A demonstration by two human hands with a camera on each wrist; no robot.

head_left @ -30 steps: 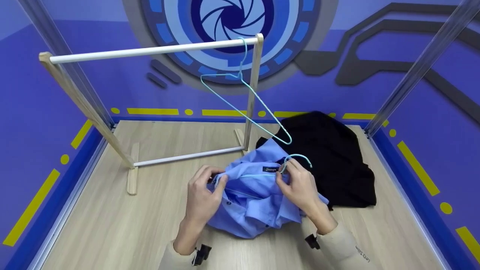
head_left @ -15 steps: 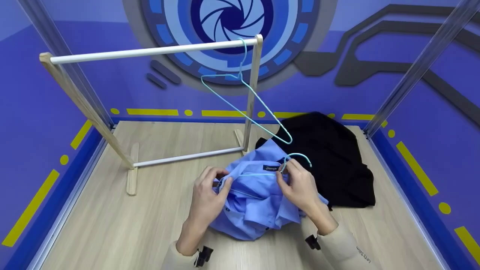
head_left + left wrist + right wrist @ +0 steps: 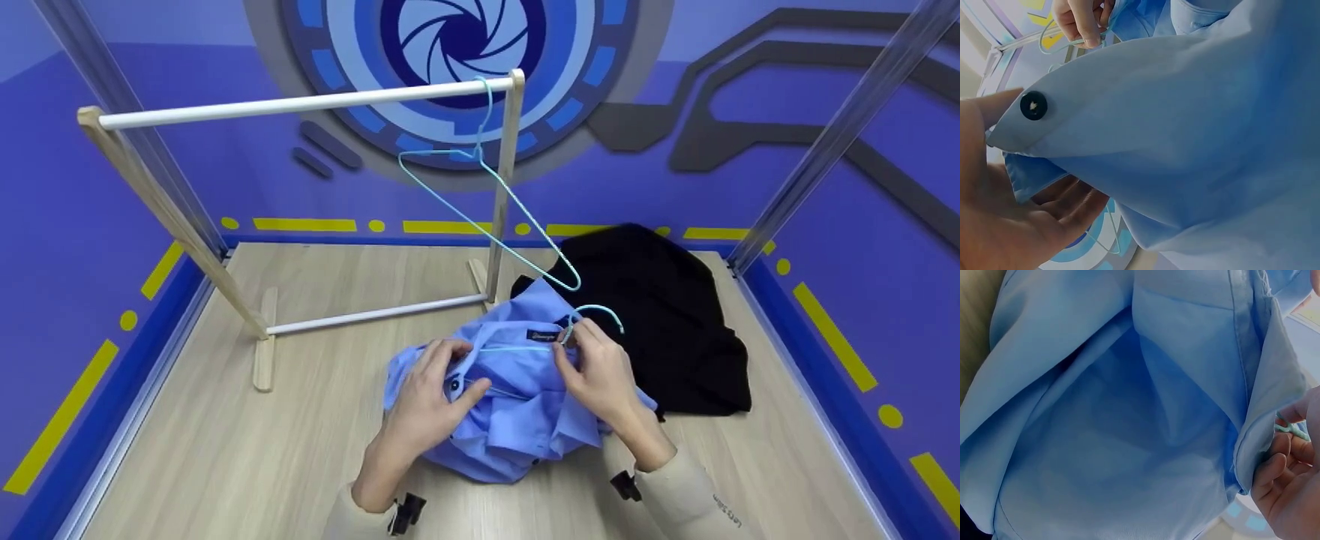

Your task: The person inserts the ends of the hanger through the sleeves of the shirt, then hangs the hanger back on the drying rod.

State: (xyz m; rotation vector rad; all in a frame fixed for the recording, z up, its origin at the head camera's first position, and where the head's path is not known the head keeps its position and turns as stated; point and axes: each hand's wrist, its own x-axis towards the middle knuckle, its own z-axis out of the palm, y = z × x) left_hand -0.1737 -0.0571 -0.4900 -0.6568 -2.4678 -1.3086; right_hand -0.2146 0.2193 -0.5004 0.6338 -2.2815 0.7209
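A blue buttoned shirt (image 3: 517, 375) lies bunched on the table with a light-blue hanger (image 3: 600, 308) inside its collar area. My right hand (image 3: 600, 371) pinches the hanger at the base of its hook, beside the dark label; the right wrist view shows the curled fingers of this hand (image 3: 1292, 467) at the cloth's edge. At the shirt's left part, my left hand (image 3: 427, 401) rests with thumb and fingers spread around the cloth. The left wrist view shows a dark button (image 3: 1033, 106) on a shirt flap between the thumb and fingers of this hand (image 3: 1010, 208).
A rack with a white top bar (image 3: 300, 103) and wooden posts stands at the back left. A second light-blue hanger (image 3: 531, 217) hangs at its right end, over the blue shirt. Black cloth (image 3: 675, 330) lies behind and right of the shirt.
My left hand has moved right, and its thumb and fingers have spread apart. A part of the blue shirt now shows to the left of that hand. The right hand keeps its hold.
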